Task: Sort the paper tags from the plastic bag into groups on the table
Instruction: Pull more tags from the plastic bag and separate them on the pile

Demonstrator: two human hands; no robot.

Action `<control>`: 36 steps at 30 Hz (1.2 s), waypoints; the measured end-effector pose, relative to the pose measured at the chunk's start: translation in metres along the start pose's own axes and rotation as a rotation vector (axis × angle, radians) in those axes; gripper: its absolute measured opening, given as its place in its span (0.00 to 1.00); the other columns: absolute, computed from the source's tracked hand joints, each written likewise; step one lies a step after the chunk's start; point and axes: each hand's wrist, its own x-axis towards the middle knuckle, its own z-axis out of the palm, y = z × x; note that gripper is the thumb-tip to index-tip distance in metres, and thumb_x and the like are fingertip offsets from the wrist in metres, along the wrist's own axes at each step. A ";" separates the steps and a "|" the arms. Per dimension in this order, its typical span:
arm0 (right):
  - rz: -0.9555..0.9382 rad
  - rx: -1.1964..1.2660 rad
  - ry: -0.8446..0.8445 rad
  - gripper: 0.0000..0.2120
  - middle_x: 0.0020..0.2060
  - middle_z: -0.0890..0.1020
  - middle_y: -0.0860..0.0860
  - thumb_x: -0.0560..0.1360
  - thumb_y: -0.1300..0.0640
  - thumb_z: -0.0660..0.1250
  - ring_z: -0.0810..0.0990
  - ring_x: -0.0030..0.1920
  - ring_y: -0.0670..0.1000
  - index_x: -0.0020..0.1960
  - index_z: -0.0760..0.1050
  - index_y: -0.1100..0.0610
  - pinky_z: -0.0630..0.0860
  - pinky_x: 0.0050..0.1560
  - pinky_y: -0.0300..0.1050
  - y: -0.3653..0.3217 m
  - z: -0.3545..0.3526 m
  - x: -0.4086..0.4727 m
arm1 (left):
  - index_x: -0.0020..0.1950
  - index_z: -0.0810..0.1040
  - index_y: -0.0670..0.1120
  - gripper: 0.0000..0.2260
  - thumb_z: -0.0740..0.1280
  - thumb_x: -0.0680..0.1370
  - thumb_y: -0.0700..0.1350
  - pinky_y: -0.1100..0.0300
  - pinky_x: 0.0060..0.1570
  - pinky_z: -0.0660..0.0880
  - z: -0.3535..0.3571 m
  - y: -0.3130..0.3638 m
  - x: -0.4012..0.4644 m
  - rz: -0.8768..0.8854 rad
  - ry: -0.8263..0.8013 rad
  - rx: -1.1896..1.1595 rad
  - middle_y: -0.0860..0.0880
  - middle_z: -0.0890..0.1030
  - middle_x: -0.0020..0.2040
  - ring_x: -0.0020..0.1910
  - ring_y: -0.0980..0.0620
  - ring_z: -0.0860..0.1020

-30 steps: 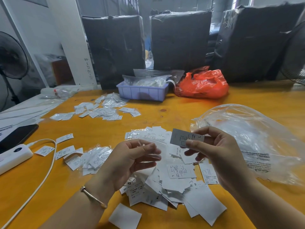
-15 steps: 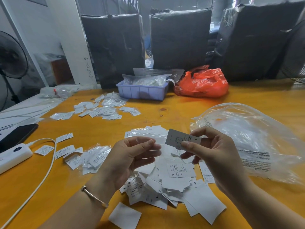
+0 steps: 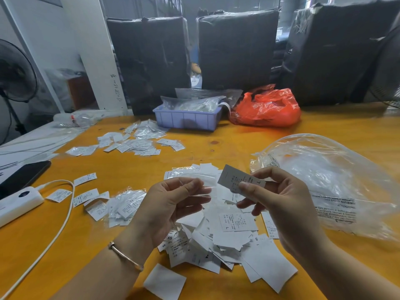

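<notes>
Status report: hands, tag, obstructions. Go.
Right hand pinches white paper tag marked L. Left hand open, empty. Unsorted white tag pile below; clear plastic bag right. No obstructions.

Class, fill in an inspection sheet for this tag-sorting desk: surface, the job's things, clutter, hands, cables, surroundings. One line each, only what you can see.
Surface: orange wooden table, bare in patches.
Job's things: loose tag pile in front of the hands; clear plastic bag lying at the right; smaller tag groups at far left and near left.
Clutter: purple tray, orange bag, phone.
Hands: right hand pinches a tag marked L; left hand has loosely curled fingers, holding nothing clearly visible.
Cables: white cable from a white power bank.
Surroundings: black wrapped bundles, fan.
</notes>
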 end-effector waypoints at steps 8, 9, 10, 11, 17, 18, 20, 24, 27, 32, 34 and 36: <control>-0.061 -0.115 -0.050 0.07 0.34 0.85 0.53 0.70 0.63 0.74 0.84 0.31 0.54 0.45 0.77 0.58 0.74 0.26 0.39 0.008 0.007 -0.005 | 0.41 0.87 0.45 0.09 0.75 0.64 0.47 0.61 0.33 0.80 0.001 -0.001 -0.001 -0.001 -0.010 -0.003 0.41 0.86 0.46 0.42 0.46 0.86; -0.078 -0.134 -0.058 0.07 0.34 0.85 0.52 0.70 0.63 0.74 0.84 0.31 0.54 0.44 0.77 0.57 0.75 0.26 0.39 0.008 0.007 -0.006 | 0.40 0.87 0.45 0.08 0.75 0.64 0.47 0.61 0.33 0.80 0.000 -0.001 -0.001 -0.002 -0.011 -0.005 0.41 0.87 0.45 0.42 0.46 0.86; -0.095 -0.155 -0.068 0.06 0.35 0.85 0.52 0.71 0.64 0.74 0.84 0.31 0.53 0.43 0.77 0.57 0.75 0.27 0.39 0.008 0.007 -0.006 | 0.40 0.87 0.45 0.08 0.75 0.65 0.46 0.61 0.33 0.80 0.000 -0.001 -0.001 -0.002 -0.013 -0.004 0.41 0.87 0.45 0.41 0.46 0.86; -0.109 -0.174 -0.083 0.06 0.35 0.85 0.51 0.71 0.64 0.73 0.84 0.32 0.52 0.43 0.77 0.57 0.75 0.27 0.38 0.008 0.008 -0.007 | 0.40 0.87 0.45 0.08 0.75 0.64 0.46 0.61 0.33 0.80 0.000 -0.001 -0.001 -0.002 -0.019 0.003 0.42 0.87 0.44 0.41 0.46 0.86; -0.070 -0.191 -0.167 0.03 0.34 0.86 0.52 0.71 0.65 0.72 0.84 0.31 0.51 0.41 0.79 0.59 0.74 0.26 0.36 0.009 0.007 -0.006 | 0.40 0.87 0.46 0.09 0.77 0.63 0.47 0.62 0.33 0.80 0.000 -0.001 -0.001 0.001 -0.044 0.038 0.42 0.87 0.43 0.40 0.47 0.86; -0.051 -0.201 -0.182 0.03 0.34 0.86 0.52 0.71 0.65 0.72 0.84 0.30 0.52 0.42 0.79 0.59 0.74 0.26 0.37 0.009 0.006 -0.006 | 0.41 0.87 0.45 0.09 0.77 0.63 0.47 0.62 0.33 0.80 0.000 -0.001 -0.001 0.001 -0.039 0.041 0.41 0.87 0.44 0.40 0.47 0.86; -0.009 -0.200 -0.211 0.02 0.34 0.85 0.54 0.71 0.65 0.72 0.83 0.30 0.53 0.42 0.80 0.60 0.74 0.26 0.38 0.009 0.003 -0.005 | 0.41 0.87 0.45 0.07 0.76 0.65 0.46 0.61 0.33 0.80 -0.001 -0.001 0.000 0.000 -0.025 0.044 0.41 0.87 0.44 0.40 0.48 0.86; 0.065 -0.170 -0.253 0.04 0.33 0.85 0.56 0.69 0.62 0.74 0.83 0.30 0.56 0.42 0.81 0.61 0.73 0.26 0.38 0.008 0.002 -0.001 | 0.40 0.87 0.44 0.09 0.77 0.62 0.46 0.62 0.33 0.80 0.000 -0.001 -0.001 -0.002 -0.034 0.095 0.41 0.86 0.42 0.37 0.49 0.85; 0.068 -0.173 -0.267 0.05 0.32 0.85 0.56 0.70 0.60 0.74 0.83 0.30 0.57 0.43 0.81 0.61 0.74 0.26 0.39 0.009 0.003 -0.001 | 0.40 0.87 0.43 0.09 0.77 0.63 0.45 0.62 0.34 0.80 0.002 -0.003 -0.003 -0.020 -0.074 0.162 0.39 0.86 0.43 0.40 0.45 0.86; 0.020 -0.169 -0.248 0.15 0.31 0.84 0.57 0.66 0.49 0.73 0.82 0.29 0.55 0.46 0.79 0.58 0.74 0.27 0.40 0.009 0.006 -0.001 | 0.43 0.86 0.41 0.10 0.76 0.65 0.44 0.62 0.34 0.80 0.004 -0.006 -0.003 -0.031 -0.112 0.218 0.38 0.86 0.45 0.43 0.41 0.86; 0.017 -0.139 -0.213 0.15 0.32 0.84 0.57 0.67 0.49 0.73 0.80 0.28 0.53 0.47 0.78 0.59 0.73 0.28 0.40 0.009 0.006 0.000 | 0.40 0.87 0.43 0.09 0.76 0.63 0.45 0.62 0.34 0.80 0.003 -0.005 -0.001 -0.008 -0.064 0.174 0.39 0.86 0.43 0.42 0.42 0.86; 0.014 -0.080 -0.189 0.07 0.33 0.83 0.58 0.72 0.58 0.72 0.78 0.28 0.52 0.47 0.78 0.60 0.72 0.28 0.39 0.009 0.003 0.003 | 0.39 0.87 0.45 0.09 0.76 0.62 0.45 0.61 0.35 0.81 0.001 -0.003 0.000 0.005 -0.027 0.132 0.39 0.86 0.44 0.43 0.42 0.86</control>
